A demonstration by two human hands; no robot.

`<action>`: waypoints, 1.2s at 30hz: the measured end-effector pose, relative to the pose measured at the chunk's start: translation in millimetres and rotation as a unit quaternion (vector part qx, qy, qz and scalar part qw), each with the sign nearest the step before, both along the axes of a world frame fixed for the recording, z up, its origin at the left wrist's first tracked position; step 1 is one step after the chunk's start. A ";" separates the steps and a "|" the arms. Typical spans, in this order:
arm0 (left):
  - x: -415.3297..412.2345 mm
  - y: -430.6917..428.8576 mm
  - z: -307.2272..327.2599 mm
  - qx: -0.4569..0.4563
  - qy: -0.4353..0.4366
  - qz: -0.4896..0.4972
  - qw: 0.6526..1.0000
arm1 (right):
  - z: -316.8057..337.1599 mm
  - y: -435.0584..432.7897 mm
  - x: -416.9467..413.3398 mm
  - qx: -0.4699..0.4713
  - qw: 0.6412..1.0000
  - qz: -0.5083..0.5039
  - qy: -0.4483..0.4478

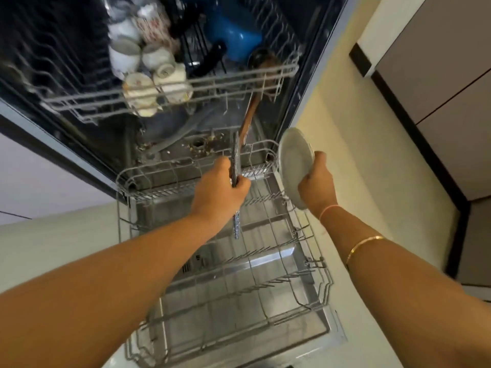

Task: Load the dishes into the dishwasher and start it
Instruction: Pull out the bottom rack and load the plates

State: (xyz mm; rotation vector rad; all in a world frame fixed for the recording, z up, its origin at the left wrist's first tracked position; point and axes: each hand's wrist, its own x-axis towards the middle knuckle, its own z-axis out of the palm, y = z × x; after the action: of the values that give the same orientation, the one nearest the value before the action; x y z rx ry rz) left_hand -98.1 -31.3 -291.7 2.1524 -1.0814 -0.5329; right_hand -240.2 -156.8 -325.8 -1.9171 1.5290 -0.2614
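The dishwasher stands open with its lower rack (316,277) pulled out over the door, holding nothing but its wire tines. My left hand (220,189) grips a dark speckled plate (236,160) edge-on, held upright above the rack's far half. To the right, my right hand (317,181) holds a pale grey plate (293,166) by its rim, tilted, just past the rack's right side. The upper rack (170,94) carries several white cups, a blue vessel (233,35) and a wooden-handled ladle (252,110) hanging down.
The dishwasher's right wall (316,83) rises beside the grey plate. Cream floor (372,160) spreads to the right. Grey cabinet fronts with a dark plinth (430,144) stand at the far right. A pale cabinet panel (39,181) is on the left.
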 end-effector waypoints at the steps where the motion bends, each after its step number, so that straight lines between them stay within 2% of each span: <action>1: -0.3 -4.6 -11.2 -0.007 -0.005 0.004 1.000 | -11.0 -8.3 -1.2 -0.003 1.000 0.002 0.000; 12: -2.2 -48.6 -69.8 -0.082 0.016 0.078 0.993 | -85.3 -66.1 4.7 0.001 0.999 0.036 -0.015; 21: -21.3 -79.0 -93.8 -0.112 0.009 0.118 0.987 | -109.5 -81.2 9.8 0.006 0.999 0.032 -0.030; 23: -23.8 -81.0 -97.1 -0.109 0.007 0.115 0.987 | -116.7 -79.6 11.1 0.014 0.998 0.053 -0.013; 26: -25.3 -85.0 -101.8 -0.107 0.011 0.105 0.989 | -129.8 -79.4 10.7 0.056 0.989 0.115 0.071; 29: -24.9 -87.9 -105.6 -0.118 0.016 0.100 0.988 | -137.5 -83.7 8.7 0.076 0.984 0.123 0.109; 36: -21.9 -95.8 -111.3 -0.140 0.094 0.126 0.978 | -125.2 -86.6 1.0 0.119 0.988 0.092 0.040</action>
State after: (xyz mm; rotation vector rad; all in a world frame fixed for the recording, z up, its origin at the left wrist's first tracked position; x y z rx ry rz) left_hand -120.0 -127.1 -403.0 1.9112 -0.7196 -0.4275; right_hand -239.3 -243.3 -451.0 -1.8787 1.3552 0.0770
